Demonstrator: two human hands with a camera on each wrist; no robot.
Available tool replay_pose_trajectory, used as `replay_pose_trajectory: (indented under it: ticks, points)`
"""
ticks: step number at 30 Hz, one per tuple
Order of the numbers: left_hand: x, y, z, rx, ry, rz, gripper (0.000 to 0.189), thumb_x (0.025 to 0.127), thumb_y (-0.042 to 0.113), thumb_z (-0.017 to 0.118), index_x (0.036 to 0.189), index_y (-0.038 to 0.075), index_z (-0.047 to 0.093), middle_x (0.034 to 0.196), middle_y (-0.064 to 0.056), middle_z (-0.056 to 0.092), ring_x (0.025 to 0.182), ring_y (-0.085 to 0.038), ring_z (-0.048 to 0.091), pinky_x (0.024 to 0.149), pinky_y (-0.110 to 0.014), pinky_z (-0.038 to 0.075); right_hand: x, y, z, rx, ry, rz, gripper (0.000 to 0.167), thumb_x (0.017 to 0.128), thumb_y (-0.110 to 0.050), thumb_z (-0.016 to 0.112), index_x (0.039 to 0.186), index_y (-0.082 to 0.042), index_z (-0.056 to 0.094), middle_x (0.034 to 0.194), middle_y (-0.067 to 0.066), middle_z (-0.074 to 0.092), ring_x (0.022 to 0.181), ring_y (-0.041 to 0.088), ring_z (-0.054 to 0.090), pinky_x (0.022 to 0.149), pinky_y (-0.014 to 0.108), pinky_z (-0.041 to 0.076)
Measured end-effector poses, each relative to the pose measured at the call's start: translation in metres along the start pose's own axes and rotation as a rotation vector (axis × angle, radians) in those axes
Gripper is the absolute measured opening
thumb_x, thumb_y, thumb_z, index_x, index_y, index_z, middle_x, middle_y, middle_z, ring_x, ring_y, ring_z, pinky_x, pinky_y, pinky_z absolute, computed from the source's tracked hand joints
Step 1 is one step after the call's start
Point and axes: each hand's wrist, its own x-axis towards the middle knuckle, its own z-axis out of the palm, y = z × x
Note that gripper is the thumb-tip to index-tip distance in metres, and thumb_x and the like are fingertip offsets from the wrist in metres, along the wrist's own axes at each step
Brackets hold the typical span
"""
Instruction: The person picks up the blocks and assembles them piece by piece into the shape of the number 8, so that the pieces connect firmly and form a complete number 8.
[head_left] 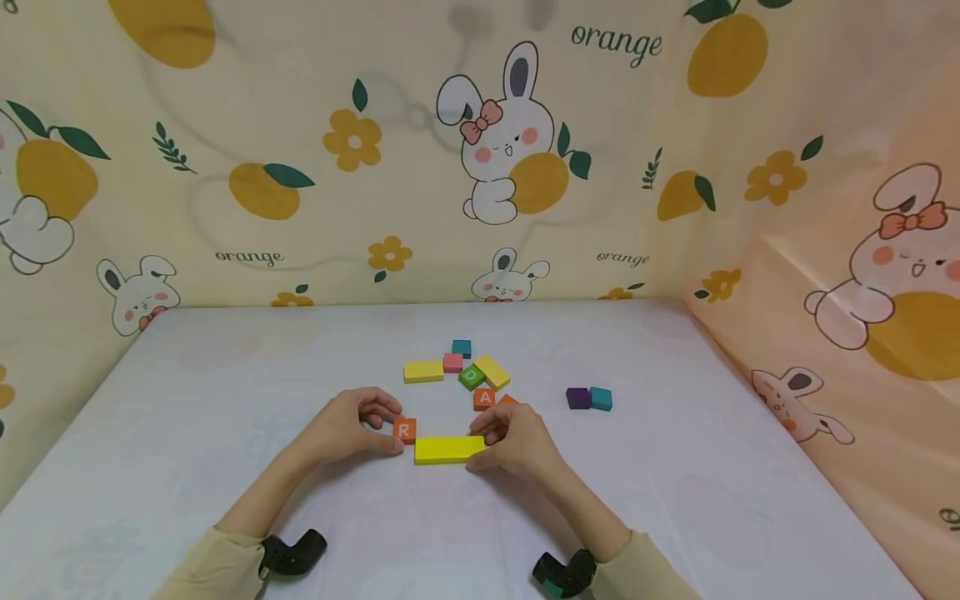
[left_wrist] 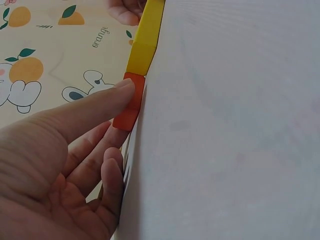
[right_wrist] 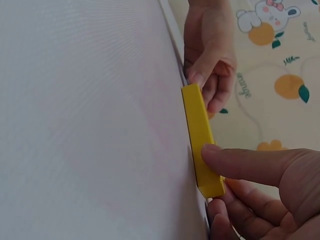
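Note:
My left hand (head_left: 351, 425) pinches an orange block (head_left: 405, 431) marked with a white R, thumb in front and fingers behind. In the left wrist view the thumb lies on the side of that orange block (left_wrist: 131, 107), which meets the end of a long yellow block (left_wrist: 142, 52). The right hand (head_left: 522, 443) pinches the long yellow block (head_left: 446, 450) near its right end. From the right wrist, the thumb presses the near part of the yellow block (right_wrist: 201, 135), with fingers behind it. Both blocks lie low at the white table surface.
Behind the hands, an orange A block (head_left: 483, 399), a green letter block (head_left: 472, 377), two yellow blocks (head_left: 423, 372), a pink block (head_left: 453, 362) and a teal block (head_left: 461, 348) form a loose curve. A purple block (head_left: 578, 398) and a blue block (head_left: 602, 399) sit together at right.

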Motion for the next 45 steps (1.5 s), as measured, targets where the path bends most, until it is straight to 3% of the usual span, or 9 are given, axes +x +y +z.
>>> replay_pose_trajectory:
  ticks: [12, 25, 34, 40, 45]
  points:
    - [0.001, 0.002, -0.004, -0.004, -0.005, 0.036, 0.048, 0.069, 0.024, 0.092, 0.108, 0.013, 0.067, 0.096, 0.002, 0.066, 0.088, -0.021, 0.056, 0.081, -0.035, 0.046, 0.003, 0.002, -0.004, 0.020, -0.001, -0.006, 0.033, 0.067, -0.008, 0.092, 0.095, -0.009, 0.073, 0.085, 0.006, 0.061, 0.080, 0.021, 0.054, 0.070, 0.029, 0.049]
    - [-0.002, -0.003, -0.002, -0.002, 0.006, 0.025, 0.049, 0.068, 0.025, 0.092, 0.108, 0.015, 0.067, 0.097, 0.003, 0.066, 0.088, -0.020, 0.055, 0.079, -0.036, 0.046, 0.001, 0.003, -0.004, -0.003, -0.035, -0.052, 0.034, 0.066, -0.007, 0.092, 0.093, -0.008, 0.072, 0.083, 0.005, 0.062, 0.077, 0.021, 0.054, 0.067, 0.028, 0.049]
    - [-0.002, -0.003, -0.005, -0.027, -0.032, 0.046, 0.051, 0.069, 0.027, 0.092, 0.110, 0.013, 0.066, 0.098, 0.002, 0.067, 0.089, -0.022, 0.055, 0.079, -0.037, 0.045, 0.001, 0.004, -0.005, -0.007, -0.039, -0.050, 0.035, 0.065, -0.006, 0.092, 0.094, -0.008, 0.073, 0.083, 0.005, 0.063, 0.077, 0.021, 0.056, 0.070, 0.030, 0.051]
    - [-0.003, -0.001, -0.015, -0.053, -0.055, 0.115, 0.045, 0.075, 0.026, 0.088, 0.113, 0.014, 0.066, 0.106, 0.001, 0.068, 0.090, -0.022, 0.059, 0.079, -0.037, 0.050, 0.000, 0.007, -0.006, -0.013, -0.040, -0.046, 0.034, 0.066, -0.009, 0.092, 0.094, -0.009, 0.073, 0.083, 0.005, 0.063, 0.075, 0.020, 0.056, 0.069, 0.028, 0.051]
    - [-0.005, 0.016, -0.024, -0.088, 0.025, 0.197, 0.039, 0.080, 0.030, 0.084, 0.112, 0.017, 0.066, 0.110, -0.005, 0.068, 0.087, -0.025, 0.060, 0.066, -0.033, 0.050, 0.001, 0.009, -0.005, -0.014, -0.041, -0.053, 0.035, 0.065, -0.010, 0.093, 0.094, -0.009, 0.073, 0.081, 0.004, 0.063, 0.073, 0.020, 0.055, 0.065, 0.027, 0.049]
